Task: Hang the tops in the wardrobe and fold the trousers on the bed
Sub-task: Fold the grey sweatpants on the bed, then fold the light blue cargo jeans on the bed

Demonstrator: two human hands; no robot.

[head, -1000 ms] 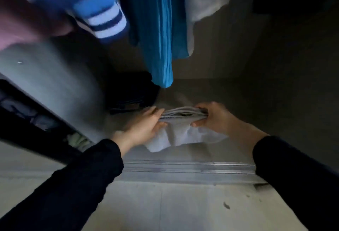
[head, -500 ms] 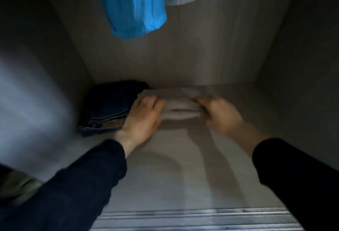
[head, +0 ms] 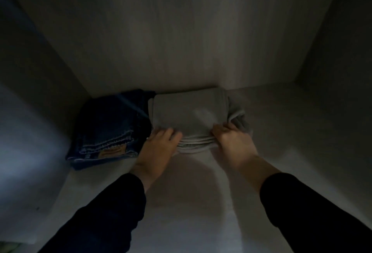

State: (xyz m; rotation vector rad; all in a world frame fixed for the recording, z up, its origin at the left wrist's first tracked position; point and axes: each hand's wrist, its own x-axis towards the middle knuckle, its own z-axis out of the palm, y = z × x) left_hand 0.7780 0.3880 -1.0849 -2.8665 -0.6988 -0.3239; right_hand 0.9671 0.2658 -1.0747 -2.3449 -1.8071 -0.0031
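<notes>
Folded grey trousers [head: 189, 114] lie on the wardrobe floor [head: 201, 202], pushed against the back wall. My left hand [head: 159, 146] grips their near left corner, thumb on top and fingers wrapped at the edge. My right hand [head: 233, 142] grips the near right corner, fingers curled over the folded layers. Folded dark blue jeans [head: 110, 128] sit directly to the left, touching the grey pair. Both my arms wear dark sleeves.
The wardrobe back wall [head: 181, 41] rises just behind the clothes, with side walls on the left [head: 30, 71] and right [head: 338, 51]. Bare floor stretches to the right of the grey trousers and in front of both piles. The light is dim.
The grey trousers have gone from the wardrobe threshold deep inside to the back wall beside the jeans. The hanging blue and white tops have left the view as the camera tilted down.
</notes>
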